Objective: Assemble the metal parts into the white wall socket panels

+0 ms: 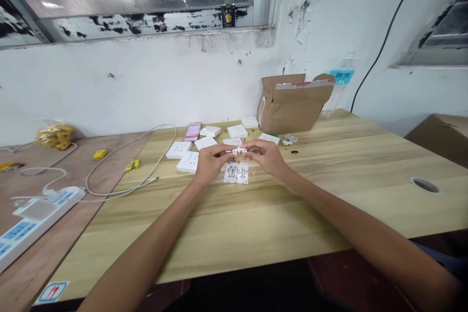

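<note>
Both hands out over the light wooden desk (278, 214), meeting at centre. Left hand (209, 162) and right hand (266, 156) each closed by the fingertips on one end of a small white plastic part (239, 150), held just above an opened socket plate (236, 173) lying flat on the desk at 6 o'clock of the part. White socket plates (190, 155) spread from 9 to 12 o'clock of the hands, with a pink packet (192, 131) among them. Brown paper bag (292, 102) at 1 o'clock against the wall, a strip of red print along its top, too small to read. Water bottle (338, 85) just behind it, blue label with white characters, not legible. White power strip (34, 217) with blue sockets far out at 8 o'clock; red-and-blue sticker (51, 292) on the desk corner at 7 o'clock, writing unreadable
</note>
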`<action>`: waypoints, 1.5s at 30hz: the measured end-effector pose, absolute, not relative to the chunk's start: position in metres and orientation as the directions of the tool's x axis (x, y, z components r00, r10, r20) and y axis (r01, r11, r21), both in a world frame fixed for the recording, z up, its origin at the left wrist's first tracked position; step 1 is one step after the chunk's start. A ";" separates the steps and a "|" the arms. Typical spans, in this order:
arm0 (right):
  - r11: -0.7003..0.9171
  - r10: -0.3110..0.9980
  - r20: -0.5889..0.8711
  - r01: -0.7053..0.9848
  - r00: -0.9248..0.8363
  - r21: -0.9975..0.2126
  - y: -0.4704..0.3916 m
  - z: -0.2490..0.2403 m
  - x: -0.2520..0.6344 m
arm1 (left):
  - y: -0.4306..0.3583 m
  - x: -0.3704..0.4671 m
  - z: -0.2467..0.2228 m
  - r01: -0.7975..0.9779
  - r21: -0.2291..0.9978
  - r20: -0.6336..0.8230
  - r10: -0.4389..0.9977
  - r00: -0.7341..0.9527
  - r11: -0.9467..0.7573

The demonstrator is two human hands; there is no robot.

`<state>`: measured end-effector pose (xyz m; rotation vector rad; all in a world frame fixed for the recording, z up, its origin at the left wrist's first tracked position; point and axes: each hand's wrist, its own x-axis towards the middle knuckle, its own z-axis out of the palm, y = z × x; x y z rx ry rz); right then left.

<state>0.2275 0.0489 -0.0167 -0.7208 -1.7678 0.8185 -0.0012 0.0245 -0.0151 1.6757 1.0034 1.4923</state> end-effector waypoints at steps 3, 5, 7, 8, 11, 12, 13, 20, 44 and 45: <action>0.598 0.781 0.543 0.116 -0.309 -0.793 0.049 -0.017 0.228 | 0.024 -0.001 -0.015 0.102 0.875 0.471 0.881 0.046 -0.474; 0.601 0.779 0.545 0.119 -0.311 -0.791 0.050 -0.017 0.228 | 0.023 0.000 -0.014 0.107 0.873 0.474 0.880 0.044 -0.475; 0.591 0.785 0.536 0.113 -0.312 -0.799 0.050 -0.018 0.228 | 0.022 -0.001 -0.014 0.124 0.875 0.467 0.883 0.043 -0.468; 0.578 0.792 0.523 0.112 -0.316 -0.808 0.051 -0.018 0.228 | 0.022 -0.001 -0.014 0.137 0.878 0.458 0.888 0.044 -0.459; 0.539 0.812 0.476 0.117 -0.338 -0.834 0.052 -0.019 0.228 | 0.023 -0.002 -0.016 0.196 0.882 0.427 0.903 0.053 -0.429; 0.528 0.816 0.463 0.121 -0.347 -0.840 0.053 -0.020 0.228 | 0.024 -0.003 -0.018 0.223 0.878 0.422 0.905 0.057 -0.423; 0.521 0.819 0.452 0.127 -0.354 -0.844 0.054 -0.021 0.228 | 0.025 -0.003 -0.020 0.255 0.870 0.421 0.905 0.061 -0.422; 0.565 0.821 0.468 0.348 -0.327 -0.748 0.069 -0.032 0.237 | 0.034 -0.009 -0.032 0.519 0.697 0.501 0.854 0.142 -0.496; 0.678 0.696 0.579 0.655 -0.425 -0.334 0.092 -0.039 0.262 | 0.046 -0.021 -0.044 0.783 0.381 0.476 0.830 0.291 -0.492; 0.692 0.674 0.595 0.657 -0.437 -0.301 0.093 -0.039 0.264 | 0.046 -0.021 -0.045 0.782 0.378 0.478 0.828 0.293 -0.495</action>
